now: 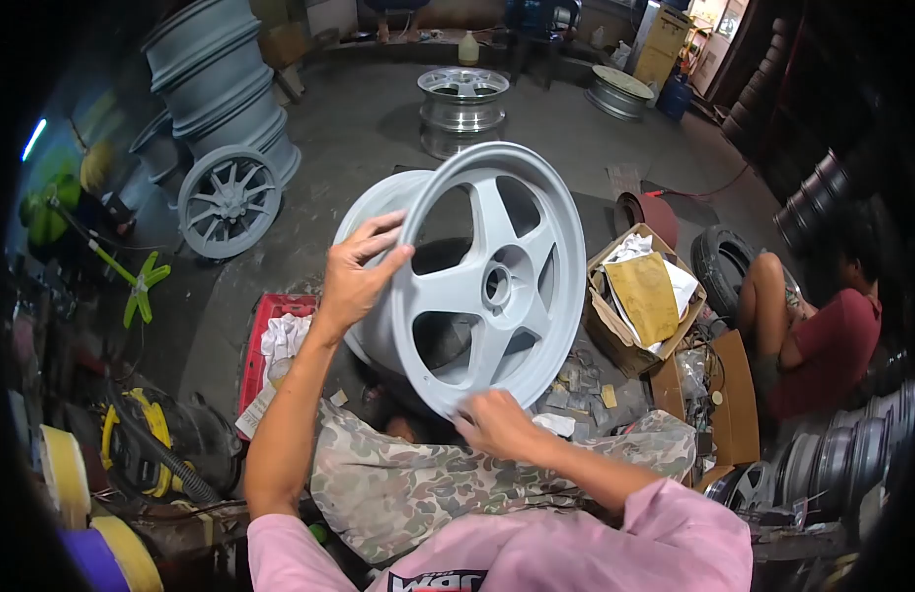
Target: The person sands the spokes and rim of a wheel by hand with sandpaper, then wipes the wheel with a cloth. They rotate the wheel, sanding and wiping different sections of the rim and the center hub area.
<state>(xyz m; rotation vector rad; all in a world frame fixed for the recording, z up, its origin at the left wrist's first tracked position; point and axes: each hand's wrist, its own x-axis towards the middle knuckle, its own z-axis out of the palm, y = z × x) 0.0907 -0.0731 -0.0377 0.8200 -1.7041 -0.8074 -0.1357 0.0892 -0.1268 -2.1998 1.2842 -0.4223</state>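
A grey five-spoke wheel rim stands tilted in front of me, its face turned to the right and up. My left hand grips its left edge, the thumb near the lip and the fingers over the barrel side. At the bottom of the lip is my right hand, its fingers curled and slightly blurred against the edge. Whatever those fingers may hold is hidden. Camouflage cloth covers my lap below the rim.
A red crate with white cloth sits to the left. On the right are a cardboard box of papers and a seated person. Stacked wheels stand back left, a shiny rim straight ahead. Scraps litter the floor.
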